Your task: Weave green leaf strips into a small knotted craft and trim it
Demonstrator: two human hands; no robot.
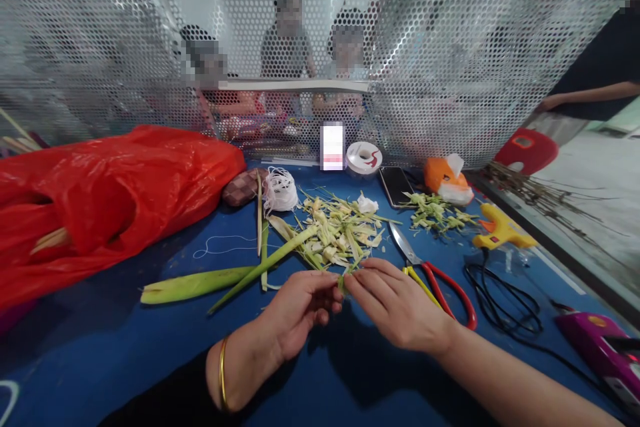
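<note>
My left hand (305,307) and my right hand (400,307) meet at the fingertips, pinching a small strip of green husk (344,280) between them. Most of that strip is hidden by the fingers. Just beyond lies a heap of cut husk scraps (340,230), pale green and yellowish. Left of my left hand, a broad green husk leaf (195,285) is crossed by a longer, narrow one (267,268). Red-handled scissors (443,287) rest near my right hand, with a yellow-handled tool (423,285) partly covered by it.
Red plastic bag (150,187) fills the left. White string (280,190), a tape roll (364,158), a phone (396,187) and an orange tissue pack (445,180) line the back. A yellow glue gun (503,230) and purple power strip (603,353) sit right. People stand behind a perforated sheet (240,13).
</note>
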